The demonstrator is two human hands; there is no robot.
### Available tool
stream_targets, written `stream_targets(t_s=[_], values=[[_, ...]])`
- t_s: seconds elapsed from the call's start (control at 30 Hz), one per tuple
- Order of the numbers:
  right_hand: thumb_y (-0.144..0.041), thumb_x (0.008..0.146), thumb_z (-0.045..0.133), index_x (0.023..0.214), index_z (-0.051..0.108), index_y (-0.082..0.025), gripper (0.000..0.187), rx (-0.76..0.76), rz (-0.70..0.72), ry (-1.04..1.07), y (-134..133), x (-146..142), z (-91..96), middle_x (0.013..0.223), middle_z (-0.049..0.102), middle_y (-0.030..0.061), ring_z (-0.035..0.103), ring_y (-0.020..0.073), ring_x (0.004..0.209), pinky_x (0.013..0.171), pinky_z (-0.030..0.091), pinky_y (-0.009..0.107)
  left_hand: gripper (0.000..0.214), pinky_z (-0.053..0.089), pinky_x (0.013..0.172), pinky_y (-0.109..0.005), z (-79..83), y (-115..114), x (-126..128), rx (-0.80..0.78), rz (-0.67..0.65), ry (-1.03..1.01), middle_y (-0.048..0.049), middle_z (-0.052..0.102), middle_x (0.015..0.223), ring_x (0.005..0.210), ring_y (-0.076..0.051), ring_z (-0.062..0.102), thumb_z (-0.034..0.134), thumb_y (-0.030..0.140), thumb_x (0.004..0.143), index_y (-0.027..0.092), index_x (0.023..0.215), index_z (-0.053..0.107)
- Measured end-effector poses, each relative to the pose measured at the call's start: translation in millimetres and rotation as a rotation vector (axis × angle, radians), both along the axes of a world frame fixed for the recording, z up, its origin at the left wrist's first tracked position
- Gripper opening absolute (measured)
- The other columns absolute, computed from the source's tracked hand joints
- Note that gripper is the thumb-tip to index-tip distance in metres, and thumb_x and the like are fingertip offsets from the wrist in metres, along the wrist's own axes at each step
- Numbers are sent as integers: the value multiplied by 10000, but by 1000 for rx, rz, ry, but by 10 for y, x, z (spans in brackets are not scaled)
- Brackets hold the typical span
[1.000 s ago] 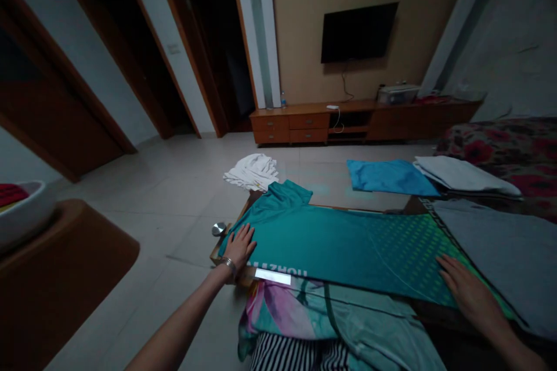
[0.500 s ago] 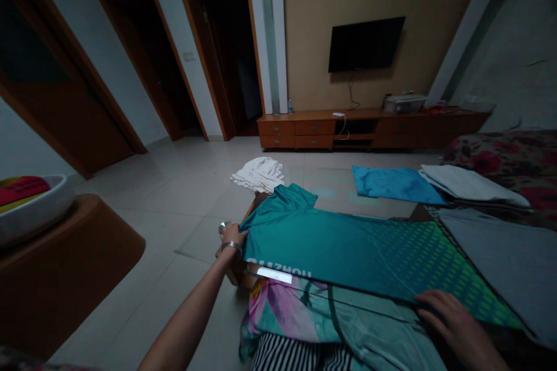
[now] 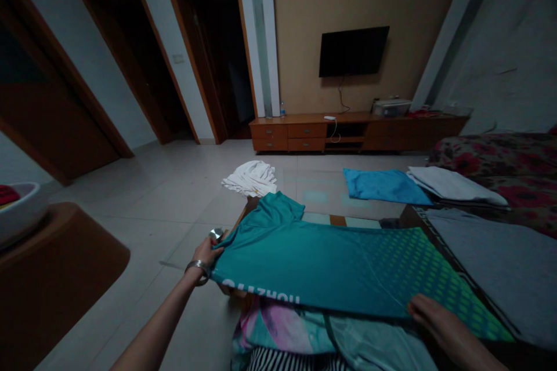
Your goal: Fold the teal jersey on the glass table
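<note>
A teal sports shirt [image 3: 331, 261] with a green dotted lower part lies spread across a low table in front of me. My left hand [image 3: 206, 251], with a metal bracelet at the wrist, is closed on the shirt's left edge near the shoulder. My right hand [image 3: 429, 314] pinches the shirt's near edge at the right, and the edge is raised off the clothes below. Under it lies a pink and teal garment [image 3: 287, 333] and a striped one [image 3: 296, 359].
A grey cloth [image 3: 500, 266] lies at the right. Folded blue [image 3: 378, 185] and white [image 3: 452, 184] clothes lie beyond, and a white bundle [image 3: 251, 178] sits by the table's far corner. A brown round table with a bowl [image 3: 17, 211] stands left; a TV cabinet [image 3: 348, 127] lines the far wall.
Both hands went from lying flat on the teal shirt to gripping its edges. The near edge has lifted off the clothes beneath, and my right hand has slid left along it.
</note>
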State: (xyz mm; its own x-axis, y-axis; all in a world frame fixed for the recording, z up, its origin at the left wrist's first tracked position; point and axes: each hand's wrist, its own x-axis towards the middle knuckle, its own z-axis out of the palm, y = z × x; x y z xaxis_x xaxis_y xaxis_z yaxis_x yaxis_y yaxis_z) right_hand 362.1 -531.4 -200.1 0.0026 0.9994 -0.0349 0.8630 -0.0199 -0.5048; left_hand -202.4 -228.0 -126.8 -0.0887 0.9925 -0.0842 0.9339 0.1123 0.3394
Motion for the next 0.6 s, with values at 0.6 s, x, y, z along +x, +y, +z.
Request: stream_targets(t_s=[0.6], values=[[-246,812,564,911,697,-188,176,-106,-46,-53,2999,-1828,1067,1019,696,87,606,229,998,832,413,288,549,197,1120,-541,-337,-123,989,143,-736,215,-47,265,1526,1409,-283,217,412,465,914,276,1427,361]])
